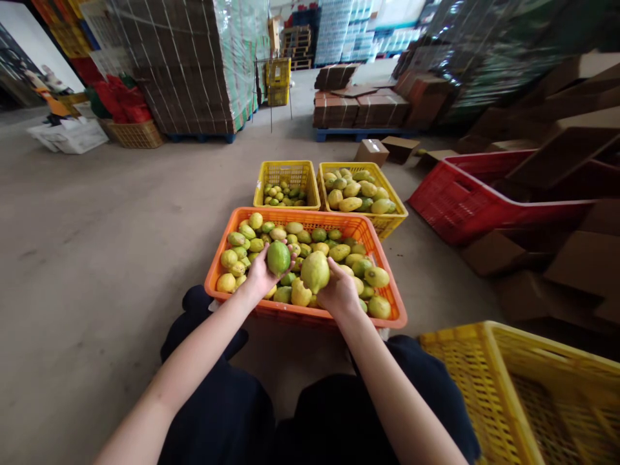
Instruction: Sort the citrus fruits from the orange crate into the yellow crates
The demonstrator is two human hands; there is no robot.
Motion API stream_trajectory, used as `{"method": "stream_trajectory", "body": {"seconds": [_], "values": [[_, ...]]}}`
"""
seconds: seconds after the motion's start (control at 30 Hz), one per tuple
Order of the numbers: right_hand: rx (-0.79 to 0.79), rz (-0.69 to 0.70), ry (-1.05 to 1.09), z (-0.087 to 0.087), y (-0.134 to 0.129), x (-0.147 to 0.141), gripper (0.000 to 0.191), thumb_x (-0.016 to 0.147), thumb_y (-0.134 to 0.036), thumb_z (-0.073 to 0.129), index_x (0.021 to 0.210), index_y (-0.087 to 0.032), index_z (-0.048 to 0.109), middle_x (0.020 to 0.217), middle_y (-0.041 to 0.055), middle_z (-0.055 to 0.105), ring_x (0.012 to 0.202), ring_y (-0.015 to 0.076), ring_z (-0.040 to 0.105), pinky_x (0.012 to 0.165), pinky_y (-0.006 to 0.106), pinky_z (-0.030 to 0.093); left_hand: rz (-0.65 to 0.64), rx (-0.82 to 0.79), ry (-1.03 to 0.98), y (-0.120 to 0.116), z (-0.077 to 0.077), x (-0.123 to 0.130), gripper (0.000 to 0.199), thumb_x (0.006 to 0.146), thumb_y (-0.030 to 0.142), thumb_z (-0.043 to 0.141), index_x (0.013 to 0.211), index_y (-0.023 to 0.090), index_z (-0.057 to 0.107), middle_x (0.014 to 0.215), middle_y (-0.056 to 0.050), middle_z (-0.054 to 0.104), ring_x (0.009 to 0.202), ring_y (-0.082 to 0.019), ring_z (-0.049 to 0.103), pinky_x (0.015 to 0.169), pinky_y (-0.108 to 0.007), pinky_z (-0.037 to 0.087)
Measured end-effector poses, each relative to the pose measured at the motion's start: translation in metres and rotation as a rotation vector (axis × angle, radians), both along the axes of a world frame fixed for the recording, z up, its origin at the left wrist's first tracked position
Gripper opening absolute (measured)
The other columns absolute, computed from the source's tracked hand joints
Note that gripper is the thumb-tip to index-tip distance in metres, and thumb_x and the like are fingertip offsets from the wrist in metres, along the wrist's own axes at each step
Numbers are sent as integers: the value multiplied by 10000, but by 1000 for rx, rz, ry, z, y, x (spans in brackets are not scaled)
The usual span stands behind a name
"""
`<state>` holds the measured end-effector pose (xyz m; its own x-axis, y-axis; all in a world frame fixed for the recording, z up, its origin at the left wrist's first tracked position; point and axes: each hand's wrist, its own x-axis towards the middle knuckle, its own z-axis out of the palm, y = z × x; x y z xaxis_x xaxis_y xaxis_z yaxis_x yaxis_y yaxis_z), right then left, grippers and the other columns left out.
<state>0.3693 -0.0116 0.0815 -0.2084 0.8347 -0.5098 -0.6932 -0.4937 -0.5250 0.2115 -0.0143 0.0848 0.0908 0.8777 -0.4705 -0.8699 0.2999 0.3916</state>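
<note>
My left hand cups a smooth green oval fruit with streaks of lighter skin. In my right hand is a larger, pale yellow-green fruit, its lower end tapering to a blunt tip. Both fruits are held side by side, apart, above an orange crate. Many loose fruits fill that crate, from yellow through mottled to green, and some lie hidden under my hands. Their exact kind is hard to tell; several are long and papaya-like.
Behind the orange crate stand two yellow crates: the left one holds small fruits, the right one larger, longer ones. Another yellow crate is by my right leg. A red crate with cardboard stands right; wrapped pallet stacks rise behind.
</note>
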Motion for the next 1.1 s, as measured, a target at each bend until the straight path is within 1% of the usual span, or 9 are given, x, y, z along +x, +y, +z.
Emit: {"method": "stream_trajectory", "body": {"seconds": [0.13,0.2,0.3,0.4,0.53,0.6,0.7,0.87,1.1], "values": [[8,-31,1,2,-3,-5,205,922,-257,496,1014,-215,674,769,23,759,876,257,753,747,380,635,64,-66,33,-1,7,2,281,1004,382,526,994,134,657,709,-28,651,640,-149,664,725,-298,633],[26,-8,3,6,-7,-6,186,925,-298,523,977,-198,671,775,38,753,840,252,753,723,364,637,63,-83,38,-1,8,3,241,981,371,576,960,144,655,720,-29,652,656,-151,671,720,-296,635],[31,12,-37,13,-11,-5,110,894,-284,591,912,-191,647,743,35,734,711,228,737,628,334,628,15,-78,20,0,5,2,281,968,418,587,972,148,664,857,-83,701,806,-213,721,717,-334,643],[11,-8,-102,17,-11,-3,45,882,-241,611,886,-200,631,660,-3,694,551,176,670,503,278,587,-17,-79,-5,0,-1,1,282,987,400,544,978,145,665,934,-108,721,878,-248,733,722,-371,648],[-57,53,-93,18,-9,2,210,946,-324,535,907,-162,663,612,24,679,458,162,613,368,240,494,-8,-68,-30,0,0,1,347,1002,427,492,974,124,660,839,-102,716,806,-240,726,666,-353,639],[-84,97,-67,17,-9,4,302,974,-368,482,940,-143,680,619,53,690,469,175,627,361,241,486,-35,-46,-34,-1,4,0,322,990,411,519,946,120,652,782,-79,699,697,-189,697,580,-281,605],[-114,104,-66,16,-10,5,312,979,-375,475,962,-145,686,620,61,697,495,184,648,381,239,500,-50,-31,-7,-2,10,-1,226,981,312,534,887,128,628,714,-38,661,562,-116,625,490,-193,530],[-154,107,-61,16,-10,5,297,988,-380,475,934,-164,671,623,50,698,490,170,633,389,232,503,-81,-66,50,-3,11,-3,251,969,331,523,819,145,600,640,-13,593,479,-92,562,375,-141,411],[-187,60,-18,12,-8,5,263,978,-374,505,927,-161,650,667,70,713,515,175,648,429,248,543,-65,-221,75,0,7,1,297,990,351,499,797,145,592,619,-28,594,487,-106,571,390,-159,454]]}}
